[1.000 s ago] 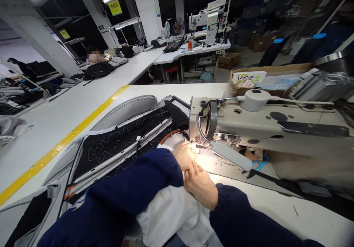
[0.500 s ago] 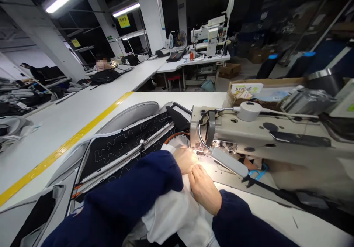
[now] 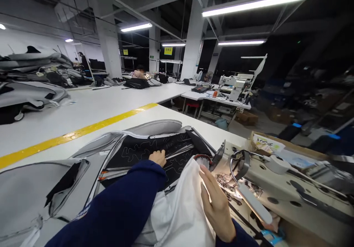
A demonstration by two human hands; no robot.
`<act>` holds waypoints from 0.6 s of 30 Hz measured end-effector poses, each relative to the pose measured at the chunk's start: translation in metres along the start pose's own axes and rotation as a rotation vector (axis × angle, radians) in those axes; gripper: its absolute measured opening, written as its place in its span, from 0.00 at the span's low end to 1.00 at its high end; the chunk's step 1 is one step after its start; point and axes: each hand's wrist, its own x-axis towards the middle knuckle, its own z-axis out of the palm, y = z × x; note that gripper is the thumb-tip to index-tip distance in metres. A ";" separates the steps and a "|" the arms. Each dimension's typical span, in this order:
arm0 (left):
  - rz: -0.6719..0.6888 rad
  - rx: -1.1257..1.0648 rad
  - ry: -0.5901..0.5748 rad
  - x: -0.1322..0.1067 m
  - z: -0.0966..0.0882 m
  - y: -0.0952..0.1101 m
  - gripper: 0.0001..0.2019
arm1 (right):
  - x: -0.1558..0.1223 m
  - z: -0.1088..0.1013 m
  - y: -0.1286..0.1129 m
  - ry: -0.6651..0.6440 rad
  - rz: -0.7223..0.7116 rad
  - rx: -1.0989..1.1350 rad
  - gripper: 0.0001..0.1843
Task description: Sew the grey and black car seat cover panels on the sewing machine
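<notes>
My left hand [image 3: 158, 158] is curled over a black fabric panel [image 3: 138, 151] with wavy pale stitching. Its fingertips are hidden, so what they grip does not show. Light strips [image 3: 181, 150] run along the panel beside it. My right hand [image 3: 217, 204] has its fingers stretched out, its side against raised white fabric [image 3: 185, 199]. Just right of that hand is the lit needle area of a sewing machine [image 3: 276, 180]. An orange-edged round part [image 3: 205, 161] shows behind the white fabric.
Grey padded pieces [image 3: 30, 184] lie at the left of the white table [image 3: 99, 108], which bears a yellow tape line [image 3: 110, 120]. A lamp [image 3: 254, 202] on a bent neck hangs by the machine. Behind it stands an open carton [image 3: 293, 147]. A person [image 3: 139, 72] sits far off.
My left hand has left the needle area and moved left onto the black panel. My right hand has opened out, and the white fabric is lifted. The view has turned left and upward.
</notes>
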 end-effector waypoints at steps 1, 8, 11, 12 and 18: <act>0.014 -0.020 -0.006 0.000 -0.001 -0.002 0.17 | 0.011 0.007 0.000 -0.005 0.011 -0.005 0.24; 0.065 -0.189 -0.001 -0.006 -0.024 -0.034 0.26 | 0.088 0.053 0.040 0.032 0.291 -0.074 0.30; 0.092 -0.261 0.052 -0.027 -0.053 -0.053 0.28 | 0.130 0.054 0.052 0.101 0.524 -0.151 0.41; 0.109 -0.285 0.082 -0.037 -0.064 -0.061 0.28 | 0.143 0.052 0.054 0.128 0.592 -0.168 0.44; 0.175 -0.424 0.259 -0.105 -0.107 -0.104 0.26 | 0.185 0.053 0.047 0.057 0.723 0.021 0.47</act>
